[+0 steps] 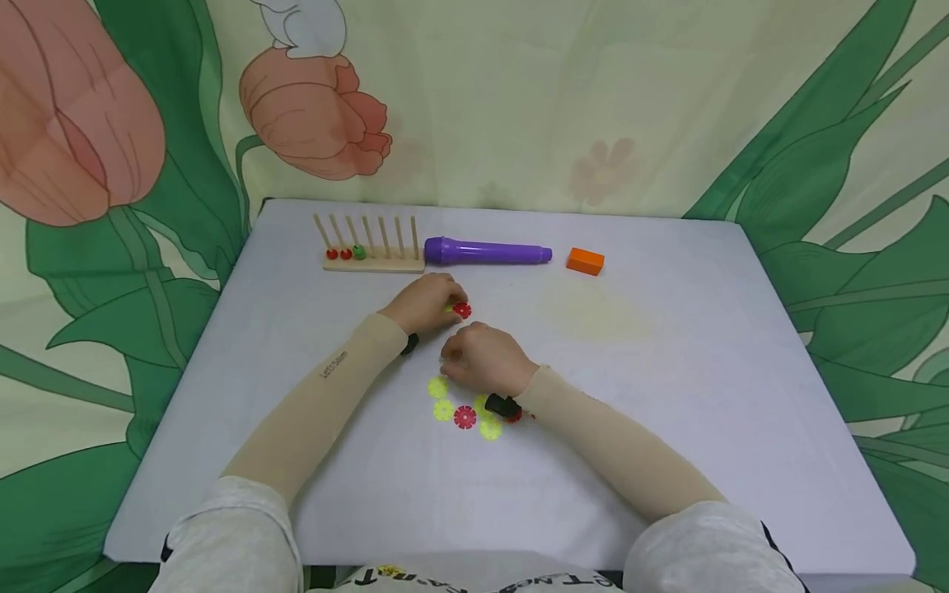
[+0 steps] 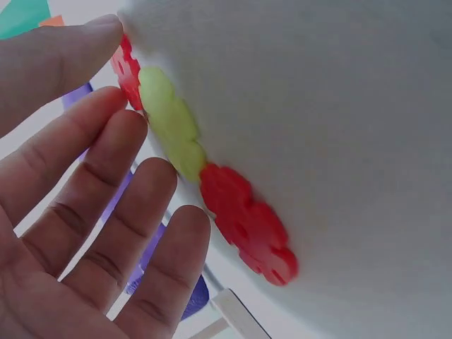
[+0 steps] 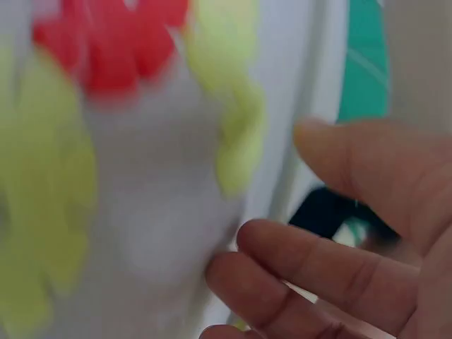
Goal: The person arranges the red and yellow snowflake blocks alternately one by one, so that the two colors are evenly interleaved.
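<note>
My left hand (image 1: pixel 427 303) is at mid-table, its thumb and index finger at opposite edges of a red flower-shaped disc (image 1: pixel 462 310), pinching it. In the left wrist view, that disc sits in a row with a yellow disc (image 2: pixel 169 123) and another red disc (image 2: pixel 247 222). The other left fingers lie fairly straight along the row. Just nearer the body, my right hand (image 1: pixel 485 359) is held with fingers bent loosely; nothing shows between thumb and fingertips in the right wrist view. Loose yellow discs (image 1: pixel 443 409) and red discs (image 1: pixel 465 417) lie below it, partly hidden by the wrist.
A wooden peg rack (image 1: pixel 374 265) stands at the back left, with red and green beads (image 1: pixel 359 252) on some pegs. Beside it lie a purple microphone-shaped tube (image 1: pixel 489 252) and an orange block (image 1: pixel 586 261). A patterned curtain hangs behind the white table (image 1: pixel 726 395).
</note>
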Available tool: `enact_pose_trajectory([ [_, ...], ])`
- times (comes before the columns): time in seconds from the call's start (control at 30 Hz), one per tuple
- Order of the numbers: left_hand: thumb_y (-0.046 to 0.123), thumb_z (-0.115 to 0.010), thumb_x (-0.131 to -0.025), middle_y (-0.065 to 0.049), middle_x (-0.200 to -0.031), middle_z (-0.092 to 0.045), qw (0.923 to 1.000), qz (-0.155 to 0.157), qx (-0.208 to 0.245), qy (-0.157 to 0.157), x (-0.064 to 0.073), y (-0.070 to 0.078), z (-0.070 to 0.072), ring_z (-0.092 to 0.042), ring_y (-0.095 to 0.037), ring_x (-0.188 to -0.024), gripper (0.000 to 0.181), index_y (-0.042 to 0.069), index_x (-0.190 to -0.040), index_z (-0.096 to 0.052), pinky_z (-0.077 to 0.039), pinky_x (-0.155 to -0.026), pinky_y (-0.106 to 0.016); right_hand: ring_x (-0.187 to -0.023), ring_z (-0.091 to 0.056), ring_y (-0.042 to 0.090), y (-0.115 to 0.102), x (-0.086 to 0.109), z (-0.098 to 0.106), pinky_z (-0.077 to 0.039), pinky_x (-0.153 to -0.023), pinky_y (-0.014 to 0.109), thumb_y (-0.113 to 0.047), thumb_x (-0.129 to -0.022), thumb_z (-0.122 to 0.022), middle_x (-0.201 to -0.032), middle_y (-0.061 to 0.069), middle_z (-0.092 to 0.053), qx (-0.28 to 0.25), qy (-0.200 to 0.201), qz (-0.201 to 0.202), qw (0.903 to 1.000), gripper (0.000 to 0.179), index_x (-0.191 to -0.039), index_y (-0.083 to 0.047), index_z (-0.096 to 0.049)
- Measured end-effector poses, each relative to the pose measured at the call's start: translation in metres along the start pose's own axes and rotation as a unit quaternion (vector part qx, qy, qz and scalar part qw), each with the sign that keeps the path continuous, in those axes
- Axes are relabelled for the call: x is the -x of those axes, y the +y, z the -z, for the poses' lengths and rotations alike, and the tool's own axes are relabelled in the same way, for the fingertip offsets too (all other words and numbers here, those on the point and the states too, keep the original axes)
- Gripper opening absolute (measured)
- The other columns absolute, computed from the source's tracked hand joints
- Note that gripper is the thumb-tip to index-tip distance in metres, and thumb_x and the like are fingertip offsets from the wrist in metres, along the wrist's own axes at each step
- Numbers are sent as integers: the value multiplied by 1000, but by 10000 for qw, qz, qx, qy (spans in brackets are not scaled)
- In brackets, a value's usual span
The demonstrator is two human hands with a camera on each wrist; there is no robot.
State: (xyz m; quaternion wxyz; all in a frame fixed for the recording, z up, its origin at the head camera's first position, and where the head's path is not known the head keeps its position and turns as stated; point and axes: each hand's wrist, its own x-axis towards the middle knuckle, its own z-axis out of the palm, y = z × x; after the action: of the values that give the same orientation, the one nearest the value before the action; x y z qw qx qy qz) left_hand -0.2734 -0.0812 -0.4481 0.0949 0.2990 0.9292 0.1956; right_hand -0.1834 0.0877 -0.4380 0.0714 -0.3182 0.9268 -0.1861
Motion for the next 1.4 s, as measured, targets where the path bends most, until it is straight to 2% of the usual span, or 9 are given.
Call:
enact_pose_trajectory([
  [0.13, 19, -79, -93, -8, -116, -73, 10000, -11, 6, -24, -3, 3, -1, -67, -24, -109, 27, 8, -117, -77, -55, -101, -40, -84, -67, 20, -21, 10, -11, -58, -70, 37, -44, -84, -85, -88, -2, -74, 940, 38, 554, 9940, 27, -93, -18, -81],
  [0.27, 18, -79, -92, -8, -113, -73, 10000, -26, -36, -5, -5, 7, -2, -66, -24, -105, 24, 9, -114, -78, -55, -98, -39, -77, -66, 19, -36, 16, -16, -57, -65, 35, -44, -79, -88, -82, -3, -73, 1648, 198, 789, 9830, 25, -86, -21, -80],
  [0.37, 17, -79, -92, -8, -111, -73, 10000, -29, -70, 24, -6, 8, -2, -66, -23, -103, 22, 9, -112, -78, -55, -97, -39, -77, -65, 19, -40, 16, -18, -55, -64, 34, -38, -79, -88, -82, -2, -74, 1733, 176, 753, 9818, 20, -86, -20, -80],
  [0.6, 16, -79, -92, -8, -108, -73, 9999, -73, -36, 58, -4, 10, 1, -65, -23, -99, 19, 9, -110, -79, -55, -93, -39, -77, -63, 18, -45, 11, -21, -50, -58, 31, -34, -79, -86, -81, -2, -72, 1977, 125, 705, 9776, 19, -85, -19, -77],
  [0.77, 16, -79, -92, -8, -109, -72, 10000, -22, -57, 51, -4, 11, 0, -64, -23, -100, 21, 8, -111, -78, -54, -94, -39, -77, -61, 19, -43, 8, -23, -49, -54, 30, -29, -72, -85, -76, -3, -67, 1608, 82, 723, 9843, 21, -80, -18, -69],
  [0.9, 17, -78, -93, -9, -112, -73, 10000, 10, -58, 39, -4, 12, 0, -65, -24, -101, 23, 8, -114, -78, -54, -96, -39, -85, -63, 23, -36, 5, -22, -54, -62, 31, -24, -70, -85, -82, -1, -68, 1118, -89, 614, 9918, 21, -84, -16, -72],
  [1.03, 17, -78, -93, -9, -112, -73, 10000, 3, -14, 65, -4, 11, 0, -66, -24, -103, 23, 8, -114, -78, -54, -97, -39, -93, -61, 25, -24, 3, -19, -54, -72, 31, -20, -71, -84, -89, 2, -70, 450, -271, 343, 9980, 23, -92, -14, -75],
  [1.23, 18, -79, -93, -9, -113, -74, 10000, -15, -8, 85, -5, 10, -1, -67, -25, -105, 25, 7, -116, -78, -55, -98, -39, -92, -56, 23, -5, 2, -12, -50, -79, 31, -13, -74, -80, -92, 2, -70, -237, -356, 59, 9991, 24, -98, -9, -76],
  [1.4, 17, -79, -93, -9, -112, -74, 9999, -51, -14, 90, -5, 9, -1, -67, -24, -105, 24, 7, -115, -78, -55, -98, -39, -92, -56, 23, 10, 2, -8, -49, -84, 34, -9, -74, -78, -92, 2, -70, -407, -210, -97, 9989, 24, -99, -8, -76],
])
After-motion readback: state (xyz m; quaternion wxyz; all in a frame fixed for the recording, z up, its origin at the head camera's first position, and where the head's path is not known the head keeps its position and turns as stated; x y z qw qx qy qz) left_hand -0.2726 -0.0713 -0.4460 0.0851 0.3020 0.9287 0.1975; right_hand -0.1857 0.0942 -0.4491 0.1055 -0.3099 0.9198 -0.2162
